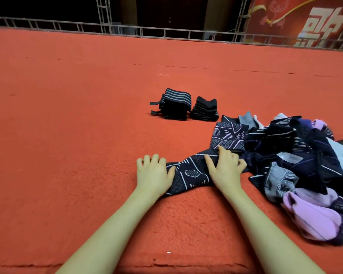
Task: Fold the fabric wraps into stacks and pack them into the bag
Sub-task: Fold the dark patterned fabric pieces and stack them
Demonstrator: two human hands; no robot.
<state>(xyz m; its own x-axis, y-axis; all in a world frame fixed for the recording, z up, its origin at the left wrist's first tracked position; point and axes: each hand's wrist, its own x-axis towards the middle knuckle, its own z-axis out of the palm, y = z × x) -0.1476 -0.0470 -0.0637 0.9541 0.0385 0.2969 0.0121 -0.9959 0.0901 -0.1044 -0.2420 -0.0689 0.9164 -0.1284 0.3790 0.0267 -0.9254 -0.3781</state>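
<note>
Two finished stacks sit well apart from the hands on the red carpet, far enough out, I judge, to keep folded work clear of what is unsorted. Largest of all is the loose heap of wraps at the right, a tangle of dark navy, grey and lilac pieces with white line patterns; it lies just beside the right hand, seemingly so the next piece can be drawn out with little reach. No bag can be made out for certain, so packing looks some way off.

The striped stack is black with pale grey bands and two short tabs sticking out to its left; the plain black stack stands touching or just beside it on the right.

Nearest the person, one patterned wrap lies spread flat between the hands, navy with white diamonds and lines, its far end running toward the heap. The left hand presses its near end with fingers spread and lightly bent, thumb on the cloth; the right hand lies on the other end, fingers bent over the fabric, probably to hold it taut for a fold. Whether those fingers pinch it, I cannot tell.
</note>
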